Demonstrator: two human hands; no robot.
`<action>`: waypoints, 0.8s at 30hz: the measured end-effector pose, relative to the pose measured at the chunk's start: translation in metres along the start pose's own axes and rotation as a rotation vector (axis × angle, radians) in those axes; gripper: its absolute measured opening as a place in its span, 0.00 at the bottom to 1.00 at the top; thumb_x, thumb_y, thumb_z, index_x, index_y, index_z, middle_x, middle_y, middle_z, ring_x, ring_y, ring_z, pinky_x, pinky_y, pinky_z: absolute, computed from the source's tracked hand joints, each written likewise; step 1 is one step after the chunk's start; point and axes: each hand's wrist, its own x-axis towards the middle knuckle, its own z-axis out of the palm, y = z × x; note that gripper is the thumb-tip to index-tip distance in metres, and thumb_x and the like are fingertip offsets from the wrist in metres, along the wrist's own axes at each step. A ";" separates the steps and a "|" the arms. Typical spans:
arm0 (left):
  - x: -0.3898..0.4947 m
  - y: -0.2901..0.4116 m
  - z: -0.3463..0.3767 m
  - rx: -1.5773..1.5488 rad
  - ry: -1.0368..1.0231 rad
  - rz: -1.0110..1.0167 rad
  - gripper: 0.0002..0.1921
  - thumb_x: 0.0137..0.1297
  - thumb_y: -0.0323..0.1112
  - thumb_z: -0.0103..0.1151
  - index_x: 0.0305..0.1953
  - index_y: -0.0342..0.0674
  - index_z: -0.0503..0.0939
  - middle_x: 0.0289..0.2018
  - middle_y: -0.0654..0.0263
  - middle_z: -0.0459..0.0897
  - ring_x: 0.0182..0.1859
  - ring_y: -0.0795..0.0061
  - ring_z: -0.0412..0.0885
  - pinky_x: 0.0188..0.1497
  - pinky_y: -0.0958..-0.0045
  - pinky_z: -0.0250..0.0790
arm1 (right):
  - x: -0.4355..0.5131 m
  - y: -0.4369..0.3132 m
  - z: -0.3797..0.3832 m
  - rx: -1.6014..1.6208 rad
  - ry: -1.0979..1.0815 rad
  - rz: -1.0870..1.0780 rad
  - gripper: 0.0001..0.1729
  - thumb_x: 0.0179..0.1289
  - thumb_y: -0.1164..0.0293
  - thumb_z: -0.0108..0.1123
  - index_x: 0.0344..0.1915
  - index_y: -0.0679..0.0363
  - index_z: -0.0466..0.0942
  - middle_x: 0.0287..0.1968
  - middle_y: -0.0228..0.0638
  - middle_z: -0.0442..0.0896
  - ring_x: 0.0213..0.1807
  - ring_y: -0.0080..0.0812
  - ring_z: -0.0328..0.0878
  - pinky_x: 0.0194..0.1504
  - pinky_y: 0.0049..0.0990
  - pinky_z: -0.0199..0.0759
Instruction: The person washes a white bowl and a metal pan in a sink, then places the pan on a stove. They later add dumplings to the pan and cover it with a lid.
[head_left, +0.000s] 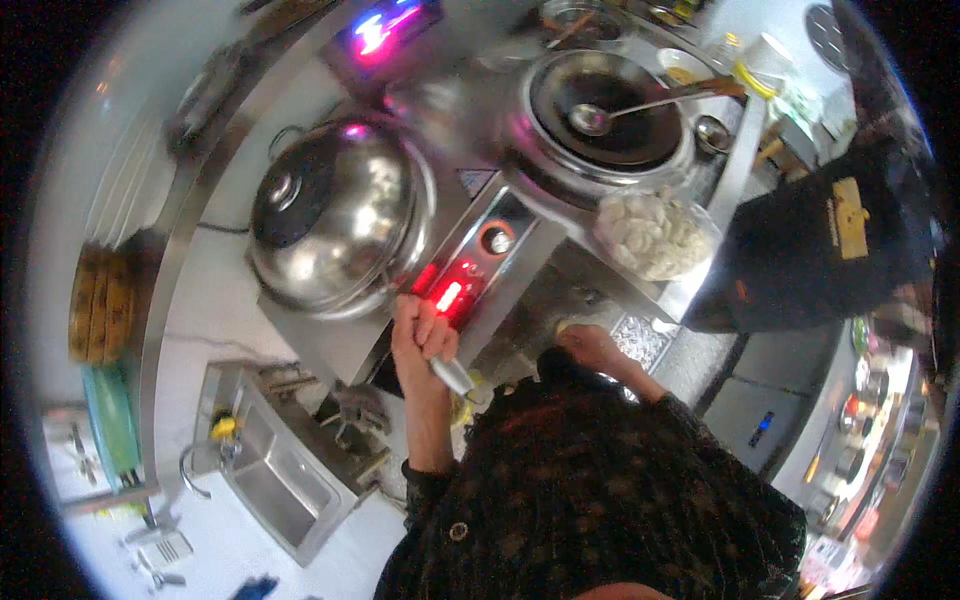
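My left hand (427, 334) is closed around a slim, pale object (454, 376), perhaps a handle, beside the red-lit display of a steel cooker panel (480, 255). Lower and to the right, my right hand (592, 349) has curled fingers in front of the cooker. A small yellowish spot shows at its fingertips, too blurred to name. Left of the panel a large domed steel lid (352, 217) covers a pan. Right of it sits a dark wok (637, 139) with a metal ladle (589, 118) in it. A bag of pale, sliced-looking food (656, 232) rests at the cooker's front right corner.
A steel sink (281, 487) with a curved tap lies at the lower left. Stacked bamboo steamers (101, 304) stand at the far left. A white bowl (681, 66) is beyond the wok. A dark cloth or garment (802, 255) fills part of the right side.
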 end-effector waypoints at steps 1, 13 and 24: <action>0.001 -0.001 0.001 -0.037 -0.076 0.000 0.16 0.77 0.42 0.47 0.27 0.51 0.63 0.18 0.78 0.57 0.14 0.88 0.54 0.15 0.81 0.52 | 0.003 0.002 0.002 -0.028 0.005 -0.036 0.07 0.58 0.68 0.61 0.34 0.59 0.78 0.32 0.42 0.82 0.31 0.49 0.79 0.33 0.44 0.70; -0.051 -0.017 0.007 0.202 0.062 -0.272 0.14 0.72 0.39 0.51 0.27 0.46 0.66 0.18 0.71 0.64 0.19 0.77 0.64 0.23 0.70 0.61 | -0.016 -0.001 0.004 -0.013 0.124 -0.051 0.06 0.58 0.71 0.56 0.29 0.63 0.76 0.30 0.49 0.79 0.33 0.55 0.78 0.33 0.46 0.69; -0.096 -0.004 -0.011 0.883 0.055 -0.209 0.03 0.61 0.23 0.55 0.30 0.33 0.76 0.20 0.60 0.77 0.24 0.69 0.78 0.33 0.68 0.73 | -0.032 0.009 0.008 -0.091 0.035 0.041 0.09 0.63 0.69 0.57 0.35 0.64 0.80 0.36 0.49 0.82 0.38 0.54 0.79 0.37 0.44 0.73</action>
